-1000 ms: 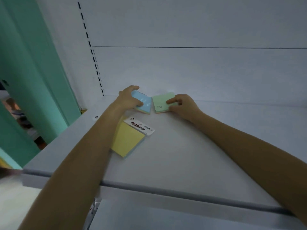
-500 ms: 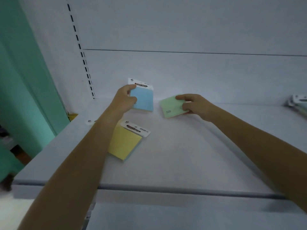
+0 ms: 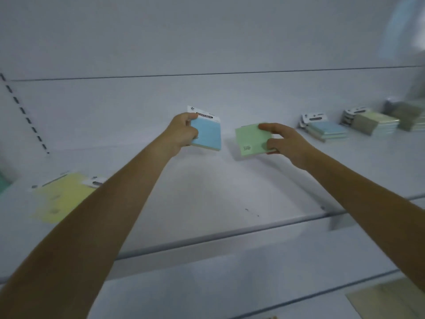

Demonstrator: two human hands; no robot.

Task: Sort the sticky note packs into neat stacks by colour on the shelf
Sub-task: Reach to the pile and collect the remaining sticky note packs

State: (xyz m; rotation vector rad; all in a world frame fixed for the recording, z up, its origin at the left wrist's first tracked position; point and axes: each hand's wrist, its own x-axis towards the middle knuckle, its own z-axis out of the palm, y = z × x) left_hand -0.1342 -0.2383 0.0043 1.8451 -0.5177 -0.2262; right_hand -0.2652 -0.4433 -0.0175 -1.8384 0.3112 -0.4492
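My left hand grips a blue sticky note pack with a white header card, held upright above the white shelf. My right hand pinches a green sticky note pack by its right edge, lifted just off the shelf. A yellow pack lies flat at the left, partly behind my left forearm. At the right stands a stack of blue packs, and beside it a stack of pale green packs.
The shelf's back panel rises behind the packs, with a slotted upright at the left. The shelf's front lip runs across below my arms. A lower shelf holds a tan sheet at bottom right.
Both hands have lifted their packs off the shelf and carried them rightward. The view has swung right, bringing the blue and green stacks into sight.
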